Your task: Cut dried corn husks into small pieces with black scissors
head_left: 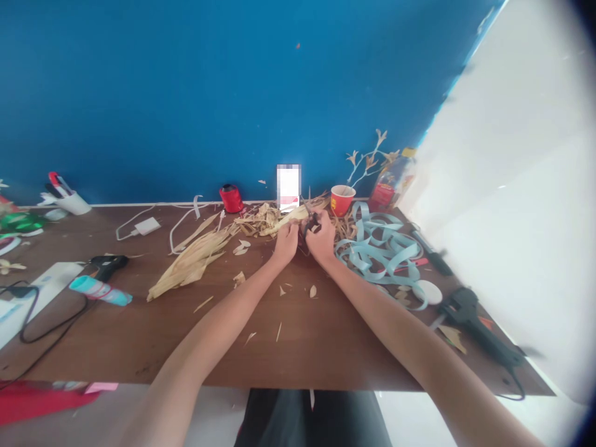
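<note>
My right hand (323, 238) is closed around a pair of scissors (310, 221) with dark handles; their blades point up and away from me. Close beside it, my left hand (286, 241) has its fingers pinched together, and whatever is between them is too small to make out. Both hands are over the far middle of the brown table (261, 354). Behind and left of them lies a heap of dried husks (263, 218). A long pale husk bundle (193, 262) rests farther left. Small cut scraps, among them a petal-shaped piece (313, 291), lie nearer me.
A bright screen (288, 185) stands against the blue wall. To the right are a red cup (343, 202), tangled light blue ribbon (372, 245) and a large glue gun (479, 326). On the left are a smaller glue gun (108, 266), a blue roll (100, 290) and a charger (147, 226).
</note>
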### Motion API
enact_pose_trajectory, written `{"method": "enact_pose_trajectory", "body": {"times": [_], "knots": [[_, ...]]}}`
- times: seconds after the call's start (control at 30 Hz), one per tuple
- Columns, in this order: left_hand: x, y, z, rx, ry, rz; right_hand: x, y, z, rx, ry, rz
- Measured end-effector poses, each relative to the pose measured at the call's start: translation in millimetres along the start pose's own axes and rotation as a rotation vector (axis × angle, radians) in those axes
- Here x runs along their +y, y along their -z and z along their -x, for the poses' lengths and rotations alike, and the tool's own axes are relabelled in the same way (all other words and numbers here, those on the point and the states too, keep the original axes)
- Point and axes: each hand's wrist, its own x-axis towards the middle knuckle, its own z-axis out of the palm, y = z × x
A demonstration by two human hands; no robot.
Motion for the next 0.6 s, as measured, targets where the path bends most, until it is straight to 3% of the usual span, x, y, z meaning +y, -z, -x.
{"method": "enact_pose_trajectory", "body": {"times": [0.5,0.6], "knots": [[7.6,1.8,2.3,0.061,-0.137,-0.111,5.0,-1.6,3.4,-0.038,0.063,0.084],[5.7,1.0,1.2,0.046,-0.1,-0.069,4.4,-0.5,3.9,-0.036,0.055,0.111]]}}
